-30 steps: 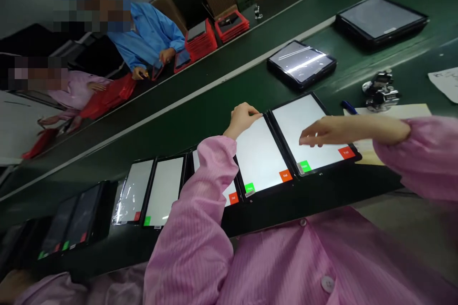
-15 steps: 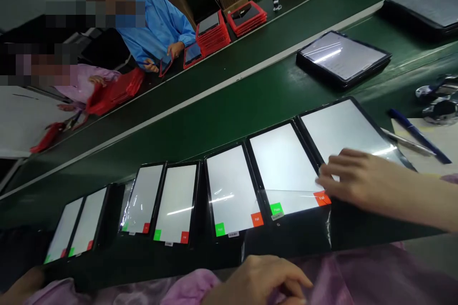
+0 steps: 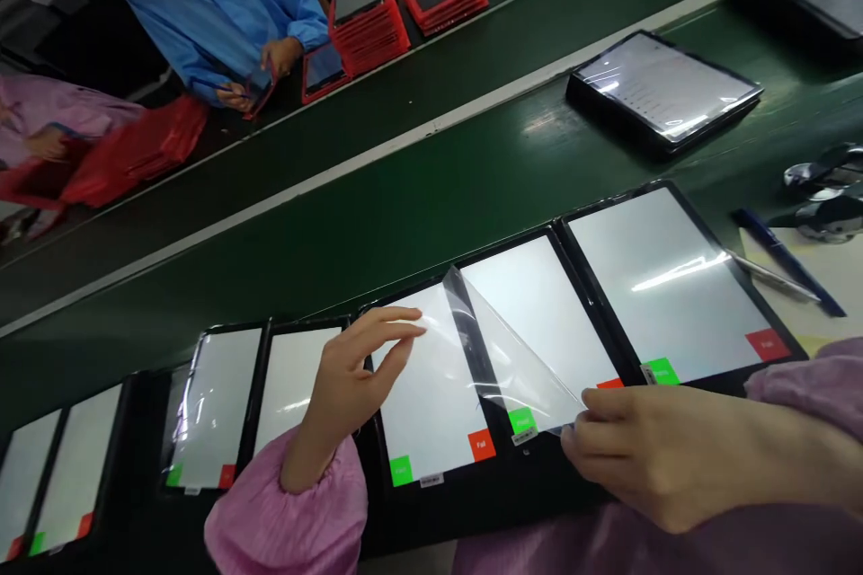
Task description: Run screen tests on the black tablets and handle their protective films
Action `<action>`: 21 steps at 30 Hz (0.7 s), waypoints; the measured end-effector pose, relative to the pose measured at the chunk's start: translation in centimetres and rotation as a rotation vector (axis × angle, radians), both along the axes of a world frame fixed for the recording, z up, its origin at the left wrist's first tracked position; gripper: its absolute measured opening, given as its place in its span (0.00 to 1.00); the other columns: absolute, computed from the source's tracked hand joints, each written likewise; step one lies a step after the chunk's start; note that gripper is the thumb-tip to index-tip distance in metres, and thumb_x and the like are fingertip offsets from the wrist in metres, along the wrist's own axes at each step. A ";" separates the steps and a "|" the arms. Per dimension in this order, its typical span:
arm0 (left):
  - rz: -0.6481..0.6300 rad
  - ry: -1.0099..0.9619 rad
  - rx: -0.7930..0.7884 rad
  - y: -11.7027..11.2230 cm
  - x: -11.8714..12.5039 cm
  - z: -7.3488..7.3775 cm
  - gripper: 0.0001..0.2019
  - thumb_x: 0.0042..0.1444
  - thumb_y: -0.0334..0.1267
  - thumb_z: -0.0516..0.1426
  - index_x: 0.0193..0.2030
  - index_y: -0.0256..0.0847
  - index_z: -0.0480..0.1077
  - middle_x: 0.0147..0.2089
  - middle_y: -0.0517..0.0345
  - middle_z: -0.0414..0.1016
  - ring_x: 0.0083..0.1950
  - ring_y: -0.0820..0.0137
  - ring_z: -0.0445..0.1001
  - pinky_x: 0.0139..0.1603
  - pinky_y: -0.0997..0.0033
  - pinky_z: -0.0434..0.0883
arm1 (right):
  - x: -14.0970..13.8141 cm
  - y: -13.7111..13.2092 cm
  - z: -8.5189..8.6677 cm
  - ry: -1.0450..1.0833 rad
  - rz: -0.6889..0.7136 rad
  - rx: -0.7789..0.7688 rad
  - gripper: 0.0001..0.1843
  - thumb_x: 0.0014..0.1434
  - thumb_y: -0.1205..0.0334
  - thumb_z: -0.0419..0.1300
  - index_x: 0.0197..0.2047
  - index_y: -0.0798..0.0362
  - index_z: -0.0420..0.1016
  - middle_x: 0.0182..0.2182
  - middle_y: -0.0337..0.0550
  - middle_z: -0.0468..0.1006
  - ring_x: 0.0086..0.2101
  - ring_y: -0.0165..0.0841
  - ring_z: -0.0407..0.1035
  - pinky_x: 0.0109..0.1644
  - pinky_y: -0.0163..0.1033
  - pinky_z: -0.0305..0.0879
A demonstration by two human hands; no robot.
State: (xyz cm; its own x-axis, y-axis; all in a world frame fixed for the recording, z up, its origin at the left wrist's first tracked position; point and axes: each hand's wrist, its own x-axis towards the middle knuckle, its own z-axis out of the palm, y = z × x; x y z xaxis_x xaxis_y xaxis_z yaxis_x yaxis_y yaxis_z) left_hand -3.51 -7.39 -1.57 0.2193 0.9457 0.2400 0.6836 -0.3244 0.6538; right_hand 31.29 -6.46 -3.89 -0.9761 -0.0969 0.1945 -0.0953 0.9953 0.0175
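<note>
My right hand point(image 3: 653, 445) pinches the corner of a clear plastic film point(image 3: 516, 346) at the lower edge of a lit tablet point(image 3: 549, 301). The film is partly lifted and slants across that tablet towards its upper left corner. My left hand point(image 3: 357, 373) hovers over the neighbouring tablet point(image 3: 428, 386), thumb and fingers apart, holding nothing. Both tablets show white screens with a green and a red square at the bottom. To the right lies a larger lit tablet point(image 3: 667, 278), close to my right hand.
More lit tablets point(image 3: 219, 404) continue leftward along the green bench. A blue pen point(image 3: 786, 260) and a silver pen point(image 3: 775, 277) lie by paper at right. Stacked tablets point(image 3: 664, 90) stand behind. Across the bench, co-workers handle red-framed pieces near red stacks point(image 3: 368, 31).
My left hand has risen from the near edge to above the tablets. My right hand has moved down and left, and the film is now peeled up at an angle.
</note>
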 end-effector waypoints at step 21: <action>0.025 0.625 -0.142 -9.4 -0.7 -4.7 0.35 0.62 0.54 0.66 0.74 0.51 0.65 0.75 0.41 0.70 0.73 0.42 0.70 0.75 0.22 0.59 | 0.5 21.4 2.3 0.720 -0.984 -1.444 0.16 0.57 0.65 0.79 0.27 0.56 0.76 0.25 0.36 0.75 0.22 0.21 0.63 0.20 0.29 0.58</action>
